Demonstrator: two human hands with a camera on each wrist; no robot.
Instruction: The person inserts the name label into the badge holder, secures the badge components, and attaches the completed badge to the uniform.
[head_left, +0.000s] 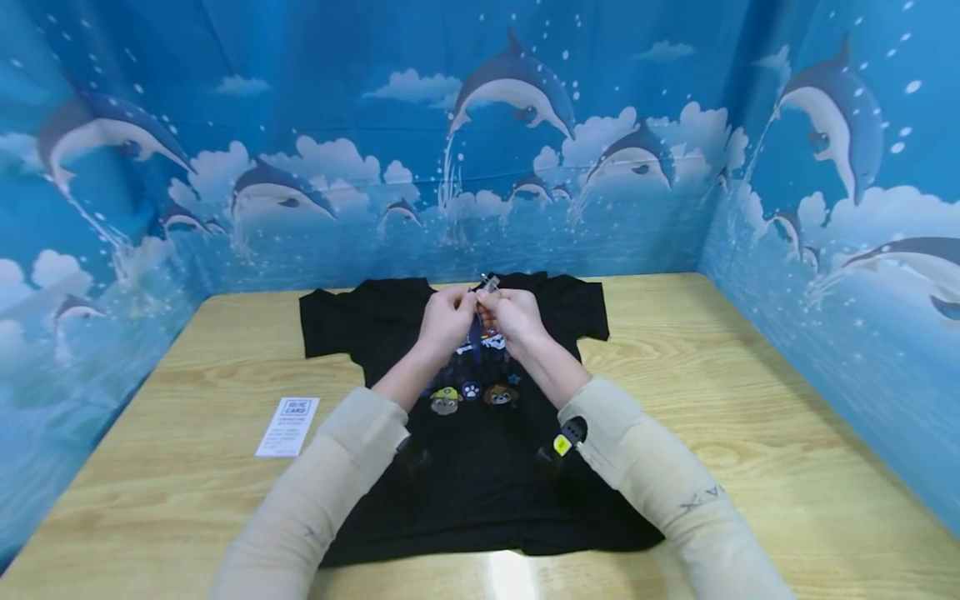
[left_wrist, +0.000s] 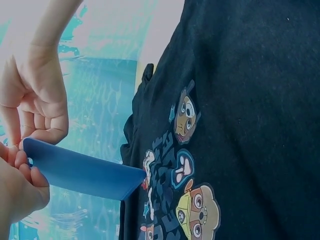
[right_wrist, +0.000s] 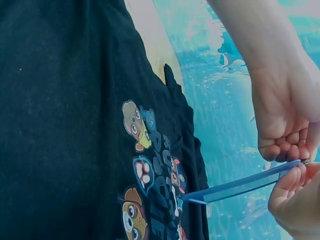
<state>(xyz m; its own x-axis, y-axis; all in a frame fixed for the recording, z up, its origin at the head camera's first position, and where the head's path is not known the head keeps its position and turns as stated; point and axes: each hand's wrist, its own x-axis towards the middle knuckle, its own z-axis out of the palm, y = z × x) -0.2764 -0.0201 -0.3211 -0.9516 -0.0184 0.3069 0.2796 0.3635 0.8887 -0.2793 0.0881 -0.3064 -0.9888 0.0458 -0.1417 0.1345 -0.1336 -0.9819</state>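
Observation:
A black T-shirt (head_left: 480, 483) with cartoon dog prints lies spread on the table. Above its chest hangs a flat blue badge holder (left_wrist: 82, 170), its lower end toward the print. My left hand (head_left: 450, 315) pinches the top end of the holder between thumb and fingers. My right hand (head_left: 517, 317) grips a small metal clip (head_left: 491, 283) that sticks up past its fingertips. The two hands nearly touch, and their fingers hide how clip and holder join. In the right wrist view, the holder (right_wrist: 240, 185) appears almost edge-on, showing two layers.
A white printed card (head_left: 288, 427) lies on the wooden table (head_left: 720, 375), left of the shirt. Blue dolphin-patterned curtains (head_left: 337, 108) surround the table at the back and sides. Wrist cameras are strapped near both cuffs.

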